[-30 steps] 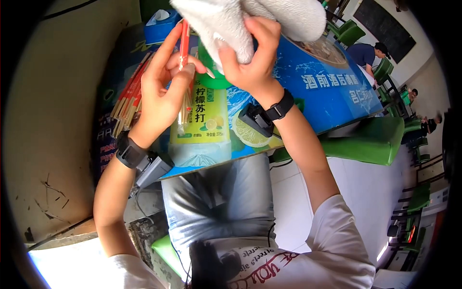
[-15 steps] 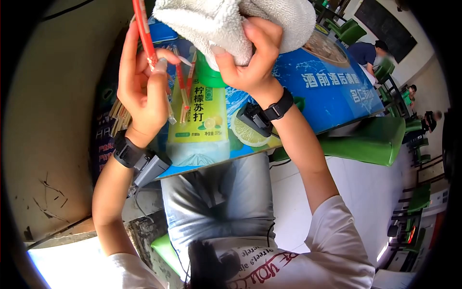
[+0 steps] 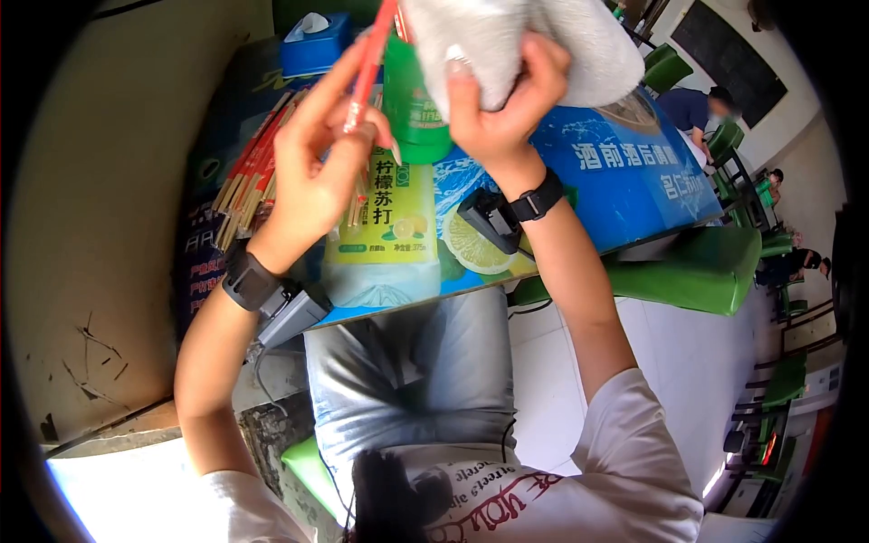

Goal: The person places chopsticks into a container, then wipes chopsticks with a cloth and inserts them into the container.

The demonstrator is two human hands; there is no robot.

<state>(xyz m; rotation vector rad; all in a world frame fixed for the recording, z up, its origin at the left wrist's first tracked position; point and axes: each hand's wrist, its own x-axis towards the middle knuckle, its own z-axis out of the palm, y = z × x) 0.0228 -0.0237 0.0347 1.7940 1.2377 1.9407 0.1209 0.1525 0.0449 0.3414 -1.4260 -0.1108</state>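
Note:
A red-wrapped chopstick packet (image 3: 369,72) is pinched between the fingers of my left hand (image 3: 317,172), tilted, with its top at the upper frame edge. My right hand (image 3: 502,109) grips a whitish towel (image 3: 579,54), bunched above the table. Between the hands stands a green container (image 3: 421,113), partly hidden by the towel. Several more red-wrapped chopstick packets (image 3: 253,172) lie in a pile left of my left hand. A few others show behind and below my left fingers, partly covered by them.
The blue printed table (image 3: 625,204) has a blue tissue box (image 3: 315,45) at its back left. A wall borders its left side. A green chair (image 3: 688,271) touches the right front area. Other people and green chairs are in the far right background.
Over the last half second my left hand has moved right with its packet, nearer the green container. My right hand and the towel have shifted slightly right, uncovering more of the container.

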